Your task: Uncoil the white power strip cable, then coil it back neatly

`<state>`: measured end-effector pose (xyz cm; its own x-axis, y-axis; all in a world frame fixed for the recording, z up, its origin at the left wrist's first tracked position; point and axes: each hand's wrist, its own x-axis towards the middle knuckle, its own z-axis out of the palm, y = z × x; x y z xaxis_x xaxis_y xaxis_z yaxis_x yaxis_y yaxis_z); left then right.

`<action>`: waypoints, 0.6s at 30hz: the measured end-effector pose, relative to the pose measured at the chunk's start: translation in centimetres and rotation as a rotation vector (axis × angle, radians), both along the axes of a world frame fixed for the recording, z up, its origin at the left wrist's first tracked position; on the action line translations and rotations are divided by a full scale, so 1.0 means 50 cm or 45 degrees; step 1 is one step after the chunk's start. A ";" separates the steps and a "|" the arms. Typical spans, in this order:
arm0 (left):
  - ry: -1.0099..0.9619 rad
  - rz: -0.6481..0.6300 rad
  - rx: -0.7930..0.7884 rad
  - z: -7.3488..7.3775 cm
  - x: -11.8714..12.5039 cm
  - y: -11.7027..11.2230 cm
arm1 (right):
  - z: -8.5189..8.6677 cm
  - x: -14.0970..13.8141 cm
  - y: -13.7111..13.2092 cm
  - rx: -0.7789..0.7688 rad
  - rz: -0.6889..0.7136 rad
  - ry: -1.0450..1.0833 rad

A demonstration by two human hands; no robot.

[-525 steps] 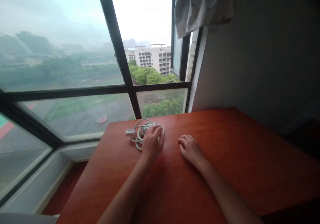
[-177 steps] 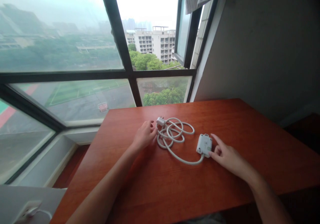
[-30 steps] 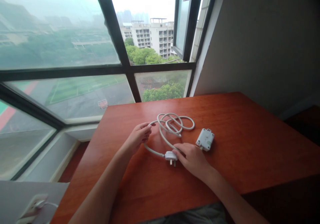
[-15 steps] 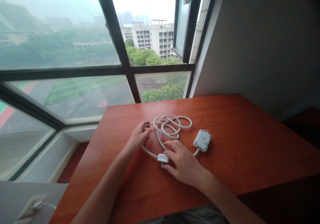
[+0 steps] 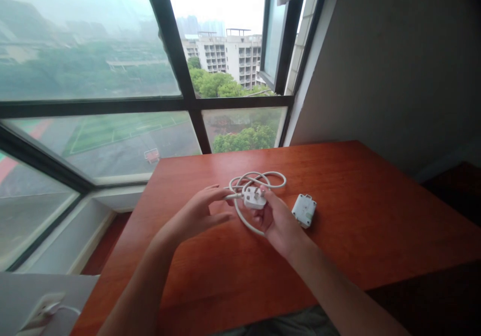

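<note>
A white power cord [image 5: 259, 178] lies in loose loops on a reddish wooden table [image 5: 349, 211]. Its white plug [image 5: 254, 198] is lifted off the table in my right hand [image 5: 276, 221], whose fingers are closed round it. My left hand [image 5: 197, 213] is raised beside the plug, pinching the cord just left of it with thumb and fingertips. The cord's square white socket block [image 5: 304, 210] rests flat on the table to the right of my right hand.
Large windows with dark frames [image 5: 180, 65] run behind the table's far and left edges. A grey wall [image 5: 394, 60] borders the right side. A white wall outlet with a cable [image 5: 45, 313] shows at the lower left, below the table.
My right hand has picked the plug up off the table and turned it upward. My left hand has lifted from the cord loops and taken the cord beside the plug.
</note>
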<state>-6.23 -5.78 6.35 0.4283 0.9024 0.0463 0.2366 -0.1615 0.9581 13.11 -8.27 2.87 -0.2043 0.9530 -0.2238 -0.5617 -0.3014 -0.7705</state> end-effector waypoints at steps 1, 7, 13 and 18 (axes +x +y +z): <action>0.004 0.056 0.040 -0.002 0.006 -0.002 | 0.006 0.004 0.010 0.051 0.047 -0.008; -0.217 0.375 0.213 -0.030 0.009 0.016 | 0.004 0.070 0.076 0.734 0.105 -0.971; -0.887 0.636 0.008 -0.043 -0.035 0.050 | -0.057 0.106 0.093 1.227 0.239 -1.683; -1.094 0.712 -0.072 -0.050 -0.067 0.063 | -0.079 0.112 0.095 0.862 -0.095 -1.382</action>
